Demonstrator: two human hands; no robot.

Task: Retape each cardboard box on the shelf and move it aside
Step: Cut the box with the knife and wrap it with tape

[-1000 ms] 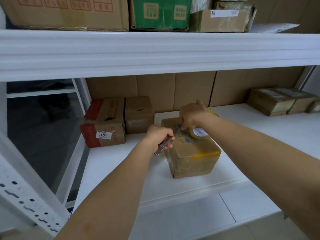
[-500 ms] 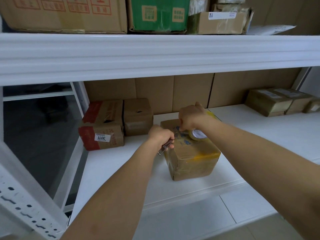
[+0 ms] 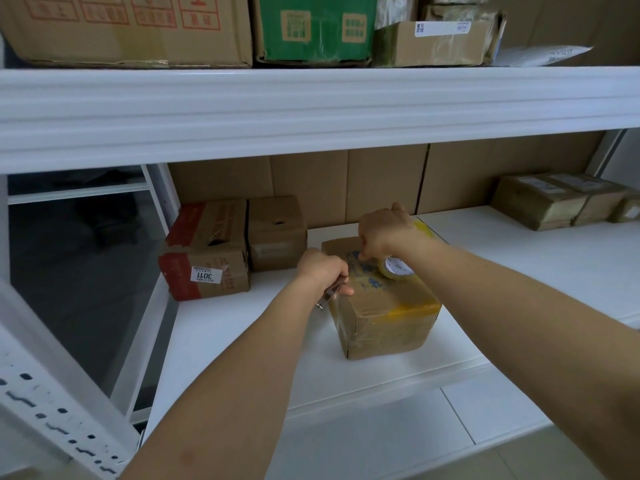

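Head view: your left hand is gripping a metal tool at the box; your right hand is holding the tape roll on top.

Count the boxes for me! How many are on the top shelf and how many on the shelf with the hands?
Top shelf boxes: 3
Lower shelf boxes: 6
Total: 9

left hand grips a metal tool; right hand holds tape roll on box.
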